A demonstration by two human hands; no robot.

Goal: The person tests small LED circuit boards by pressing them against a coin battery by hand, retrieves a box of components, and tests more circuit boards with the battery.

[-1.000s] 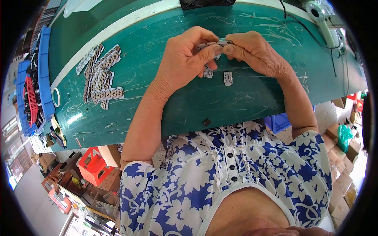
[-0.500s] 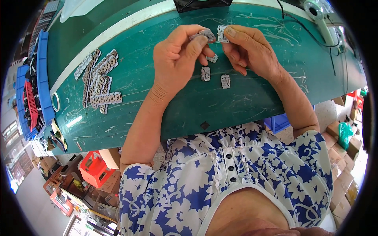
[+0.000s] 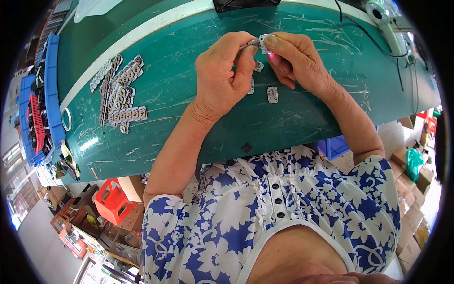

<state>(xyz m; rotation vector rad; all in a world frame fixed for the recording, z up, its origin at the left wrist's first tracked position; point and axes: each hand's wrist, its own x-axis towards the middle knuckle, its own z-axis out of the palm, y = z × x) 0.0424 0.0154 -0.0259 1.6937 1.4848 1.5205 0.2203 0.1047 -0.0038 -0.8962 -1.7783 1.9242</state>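
Note:
Over the far middle of the green table, my hands meet closely. Thumb and fingers of my right hand pinch a small white circuit board; a pink light glows at its lower edge. My left hand is closed on a similar small grey board, mostly hidden by the fingers, its end touching or almost touching the other. Below them on the table lie a loose board and two more, partly covered by my left hand. Rows of boards with round brown parts lie to the left.
At the left edge stands a blue bin with a red basket; a tape roll lies beside it. A white device with a cable is far right. A small black square lies near the front edge. A red stool stands below.
My left hand has moved right, bringing its board up against the one in my right hand. A pink light now shows on the right-hand board. The left hand covers more of the loose boards.

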